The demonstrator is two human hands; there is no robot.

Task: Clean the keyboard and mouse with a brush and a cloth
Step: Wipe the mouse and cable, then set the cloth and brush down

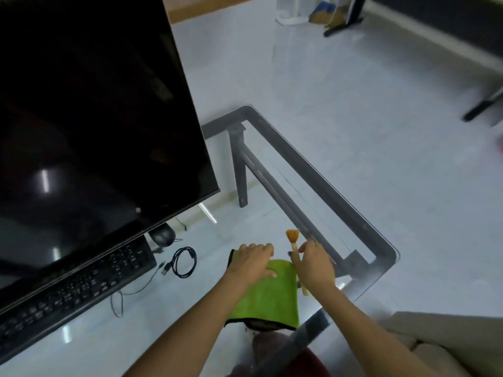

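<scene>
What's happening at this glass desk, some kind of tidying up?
A person is getting ready to clean. Their left hand rests flat on a green cloth spread on the glass desk, while the right hand holds a small brush, bristles pointing away. The black keyboard and mouse sit untouched to the left, under the dark monitor.

The monitor (89, 118) hides part of the keyboard (70, 289) and mouse (162, 236).

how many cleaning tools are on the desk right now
2. The green cloth lies flat on the glass desk under the left hand; the brush is beside its right edge, in the right hand. None seems hidden.
</scene>
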